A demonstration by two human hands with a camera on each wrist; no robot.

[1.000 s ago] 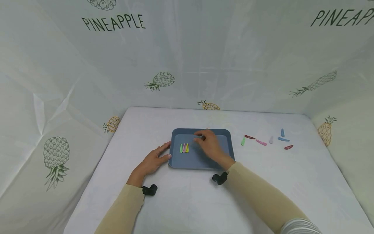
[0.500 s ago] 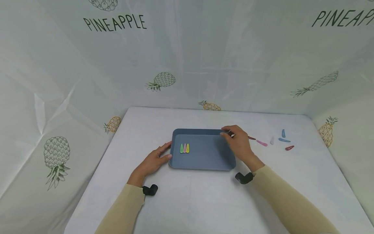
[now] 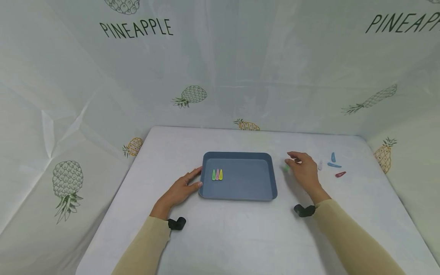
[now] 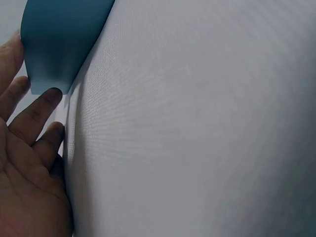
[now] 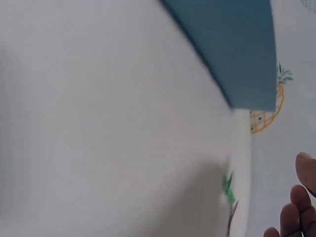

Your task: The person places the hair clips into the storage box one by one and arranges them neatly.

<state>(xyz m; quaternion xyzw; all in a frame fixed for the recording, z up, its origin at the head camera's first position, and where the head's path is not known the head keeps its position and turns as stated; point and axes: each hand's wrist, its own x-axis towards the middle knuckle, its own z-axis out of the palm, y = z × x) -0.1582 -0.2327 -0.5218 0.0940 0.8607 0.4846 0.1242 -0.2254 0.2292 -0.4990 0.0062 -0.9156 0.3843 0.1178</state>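
Observation:
My left hand [image 3: 178,190] touches the left edge of a blue-grey tray [image 3: 247,197], fingers extended; the left wrist view shows its fingertips against the tray wall [image 4: 59,44]. Side by side in the tray lie a green hair clip [image 3: 214,175], a pink hair clip [image 3: 217,175] and a yellow hair clip [image 3: 221,175]. Right of the tray, my right hand [image 3: 304,172] hovers over the table, thumb and forefinger apart with nothing between them. Just below its fingertips is another green hair clip [image 3: 287,167], partly covered; the right wrist view also shows this green clip [image 5: 228,188].
Farther right on the white table [image 3: 227,236] lie a pale hair clip [image 3: 320,165], a blue clip [image 3: 333,157], a second blue clip [image 3: 334,165] and a red clip [image 3: 340,174]. A pineapple-print sheet [image 3: 240,57] hangs behind the table.
My right hand has moved right, from above the tray to over the loose clips, now covering the dark red and pink ones. My left hand and the tray have stayed put.

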